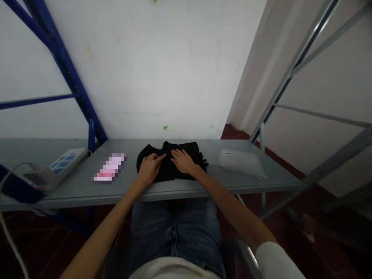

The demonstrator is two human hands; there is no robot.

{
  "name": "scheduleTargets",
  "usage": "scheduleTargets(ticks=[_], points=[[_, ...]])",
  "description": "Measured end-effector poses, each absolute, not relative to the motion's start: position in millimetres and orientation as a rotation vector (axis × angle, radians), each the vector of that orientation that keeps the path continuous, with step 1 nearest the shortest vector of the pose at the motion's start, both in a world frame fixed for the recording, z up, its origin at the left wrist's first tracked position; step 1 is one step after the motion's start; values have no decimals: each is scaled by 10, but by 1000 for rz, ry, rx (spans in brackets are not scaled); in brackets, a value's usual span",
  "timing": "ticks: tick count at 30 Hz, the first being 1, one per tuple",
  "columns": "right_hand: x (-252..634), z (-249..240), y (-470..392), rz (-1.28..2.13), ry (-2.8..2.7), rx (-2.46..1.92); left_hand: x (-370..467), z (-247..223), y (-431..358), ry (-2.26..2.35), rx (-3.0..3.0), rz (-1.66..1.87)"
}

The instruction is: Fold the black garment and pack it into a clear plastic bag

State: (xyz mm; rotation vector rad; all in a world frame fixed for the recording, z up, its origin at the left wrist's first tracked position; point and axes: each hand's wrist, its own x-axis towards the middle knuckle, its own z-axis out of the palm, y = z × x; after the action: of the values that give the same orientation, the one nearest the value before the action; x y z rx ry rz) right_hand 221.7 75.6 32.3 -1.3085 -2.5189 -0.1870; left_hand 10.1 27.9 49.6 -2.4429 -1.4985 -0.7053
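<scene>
A black piece of folded cloth [168, 170], probably a garment, lies on the grey shelf top [200, 186] in front of me, with loose strips or fringe at its right end. My left hand [150, 167] rests on the left part of the cloth, thumb stretched out toward the middle and fingers slightly bent. On the right part, my right hand [183, 161] lies flat with its fingers extended. Both hands press on the fabric from above, and neither is closed around it. The cloth's underside is hidden.
Right of the cloth lies a clear plastic bag [241, 162]. To the left are a pixelated pink phone-like object [110, 167] and a white power strip [68, 161] with a cable. A blue post [69, 77] and grey post [279, 93] flank the shelf; a white wall stands behind.
</scene>
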Motion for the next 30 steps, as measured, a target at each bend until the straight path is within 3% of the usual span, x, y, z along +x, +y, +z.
scheduleTargets(ticks=[8, 15, 20, 30], points=[[2223, 548, 674, -97, -2330, -1375, 25, 838, 207, -1467, -2303, -681], [2969, 728, 570, 47, -1875, -1696, 702, 1102, 128, -1235, -2437, -539], [3181, 632, 436, 300, -1777, -1732, 1020, 892, 49, -1050, -2613, -714], [2976, 602, 403, 391, -1760, -1758, 651, 519, 135, -1609, -2526, -818]])
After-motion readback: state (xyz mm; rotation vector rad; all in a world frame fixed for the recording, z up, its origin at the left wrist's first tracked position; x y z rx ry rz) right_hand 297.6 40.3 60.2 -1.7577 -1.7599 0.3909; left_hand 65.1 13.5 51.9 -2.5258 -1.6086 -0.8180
